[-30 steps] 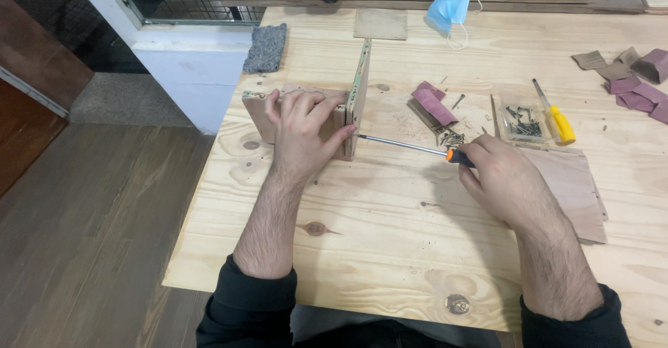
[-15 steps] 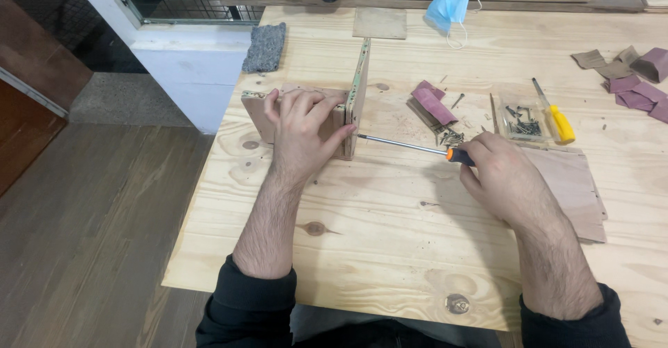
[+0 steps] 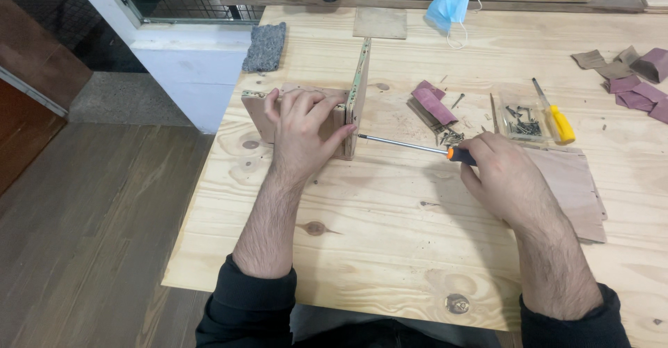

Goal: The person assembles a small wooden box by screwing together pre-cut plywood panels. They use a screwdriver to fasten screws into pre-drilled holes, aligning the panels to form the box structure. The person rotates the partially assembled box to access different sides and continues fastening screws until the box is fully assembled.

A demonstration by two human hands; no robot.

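Two hands join wooden boards with a screwdriver on a pale pine surface [image 3: 390, 250].

Head view: the left hand [image 3: 303, 129] lies flat, fingers spread, pressing down on a small wooden board [image 3: 261, 111] that butts against an upright board [image 3: 359, 90] standing on edge. The right hand [image 3: 504, 174] is closed around the orange handle of a screwdriver [image 3: 410, 145], whose steel shaft lies level and whose tip meets the upright board's face. Just beyond the shaft lie maroon sandpaper pieces [image 3: 433, 103], loose screws [image 3: 452, 136] and a clear tray of screws [image 3: 523, 122], with a yellow-handled screwdriver [image 3: 557, 120] beside it. A thin wood sheet [image 3: 577, 188] lies partly under the right wrist. A blue face mask [image 3: 451, 5] and a grey pad [image 3: 265, 46] sit at the far edge.
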